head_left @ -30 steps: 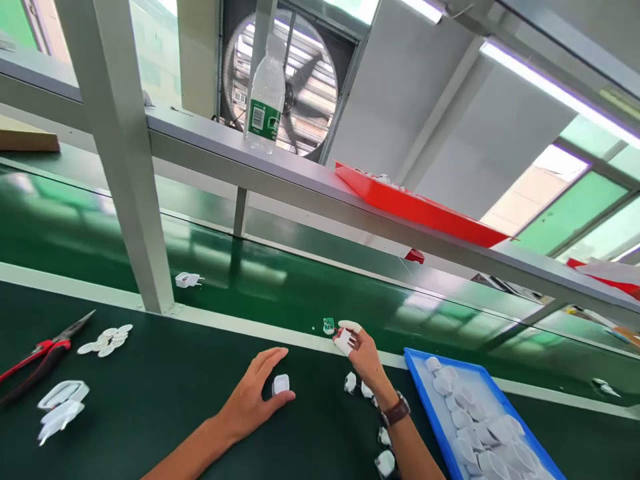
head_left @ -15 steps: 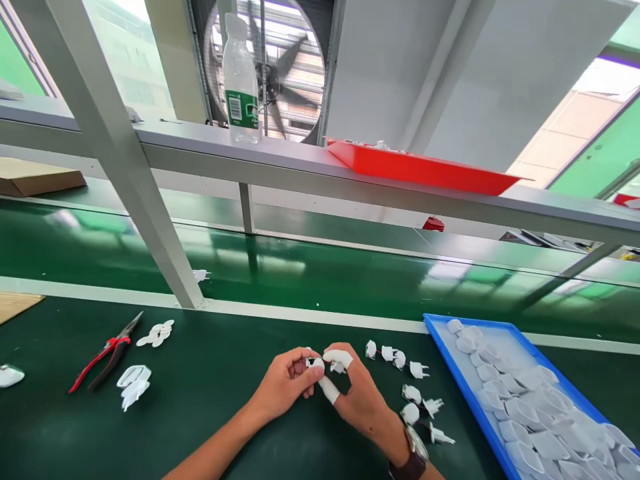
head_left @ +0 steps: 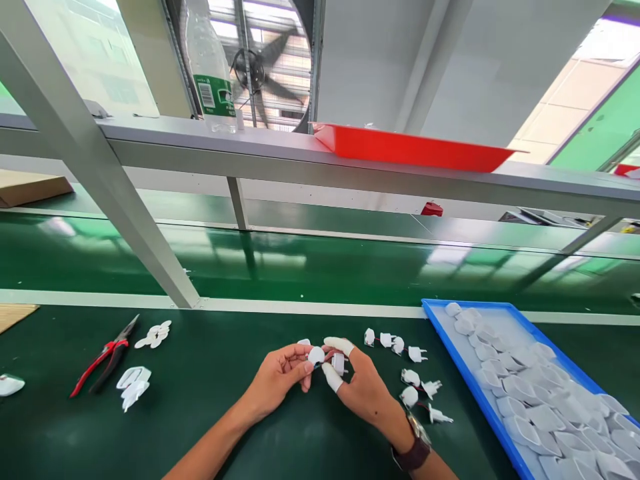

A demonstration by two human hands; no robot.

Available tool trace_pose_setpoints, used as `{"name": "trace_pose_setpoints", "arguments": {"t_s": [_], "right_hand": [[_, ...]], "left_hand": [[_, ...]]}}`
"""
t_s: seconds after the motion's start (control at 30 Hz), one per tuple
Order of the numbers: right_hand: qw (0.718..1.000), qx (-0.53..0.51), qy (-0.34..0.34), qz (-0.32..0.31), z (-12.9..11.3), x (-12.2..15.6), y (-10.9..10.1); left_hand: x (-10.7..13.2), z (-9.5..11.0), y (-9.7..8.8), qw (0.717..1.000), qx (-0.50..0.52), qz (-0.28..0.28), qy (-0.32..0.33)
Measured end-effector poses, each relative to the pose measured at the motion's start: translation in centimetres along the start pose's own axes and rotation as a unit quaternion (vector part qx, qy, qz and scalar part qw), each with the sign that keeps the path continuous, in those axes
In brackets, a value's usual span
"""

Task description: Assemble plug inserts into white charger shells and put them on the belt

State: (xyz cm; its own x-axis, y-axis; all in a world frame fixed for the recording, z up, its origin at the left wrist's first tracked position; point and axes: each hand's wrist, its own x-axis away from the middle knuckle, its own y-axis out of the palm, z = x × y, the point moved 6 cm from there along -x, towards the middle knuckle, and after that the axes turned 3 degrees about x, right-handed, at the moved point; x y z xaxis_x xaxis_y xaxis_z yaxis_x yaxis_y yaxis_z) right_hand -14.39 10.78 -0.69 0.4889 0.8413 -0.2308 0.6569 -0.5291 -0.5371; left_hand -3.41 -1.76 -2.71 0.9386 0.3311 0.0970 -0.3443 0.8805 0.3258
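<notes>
My left hand (head_left: 277,379) and my right hand (head_left: 361,387) meet over the dark green bench top. The left fingers pinch a small white plastic cap (head_left: 315,354). The right hand, with white finger cots on thumb and forefinger, pinches a small white plug part (head_left: 339,363) right beside the cap. A watch sits on my right wrist (head_left: 414,445). Several white plug parts with prongs (head_left: 416,380) lie scattered just right of my right hand.
A blue tray (head_left: 435,319) full of white shells stands at the right. Red-handled pliers (head_left: 103,357), small white discs (head_left: 154,333) and white pieces (head_left: 133,385) lie at the left. Behind runs a green conveyor belt (head_left: 320,267); above, a shelf holds a bottle (head_left: 210,73) and red tray (head_left: 415,150).
My right hand came back from the conveyor's edge and my left lifted from the bench; both now meet with their white parts. The view shifted, and the plug on the belt drifted left.
</notes>
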Motion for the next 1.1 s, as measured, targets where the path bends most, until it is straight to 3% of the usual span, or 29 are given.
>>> {"name": "trace_pose_setpoints", "arguments": {"t_s": [0.13,0.33,0.4,0.47,0.53,0.6,0.7,0.8,0.97,1.1], "right_hand": [[1.0,-0.003,-0.027,-0.011,-0.3,0.0,-0.2],[0.997,-0.044,-0.057,-0.021,-0.4,-0.7,-0.7],[0.996,-0.059,-0.07,0.002,-0.1,-1.0,-1.2],[0.993,-0.072,-0.085,0.035,0.5,-1.2,-1.8],[0.99,-0.077,-0.094,0.067,1.2,-1.3,-2.2],[0.989,-0.074,-0.1,0.086,2.0,-1.2,-2.2],[0.988,-0.053,-0.104,0.1,2.9,-0.9,-2.0],[0.987,-0.019,-0.122,0.107,2.9,-0.5,-1.8],[0.975,0.029,-0.197,0.094,1.6,0.0,-1.4],[0.967,0.069,-0.235,0.065,0.8,0.3,-0.5]], "left_hand": [[0.0,-0.2,0.3,0.998,0.042,-0.038,-0.028],[-0.4,0.0,0.2,0.998,0.053,-0.027,-0.022],[-0.7,0.4,-0.7,1.0,-0.006,0.01,0.013],[-0.8,0.9,-2.3,0.985,-0.129,0.085,0.075],[-0.9,0.8,-3.7,0.943,-0.268,0.156,0.122],[-1.2,-0.3,-4.3,0.904,-0.365,0.179,0.13],[-1.9,-2.2,-4.0,0.883,-0.421,0.154,0.138],[-2.1,-3.2,-3.3,0.891,-0.409,0.132,0.144],[-1.3,-2.9,-2.6,0.91,-0.374,0.123,0.133],[-0.8,-2.2,-2.3,0.91,-0.365,0.11,0.163]]}}
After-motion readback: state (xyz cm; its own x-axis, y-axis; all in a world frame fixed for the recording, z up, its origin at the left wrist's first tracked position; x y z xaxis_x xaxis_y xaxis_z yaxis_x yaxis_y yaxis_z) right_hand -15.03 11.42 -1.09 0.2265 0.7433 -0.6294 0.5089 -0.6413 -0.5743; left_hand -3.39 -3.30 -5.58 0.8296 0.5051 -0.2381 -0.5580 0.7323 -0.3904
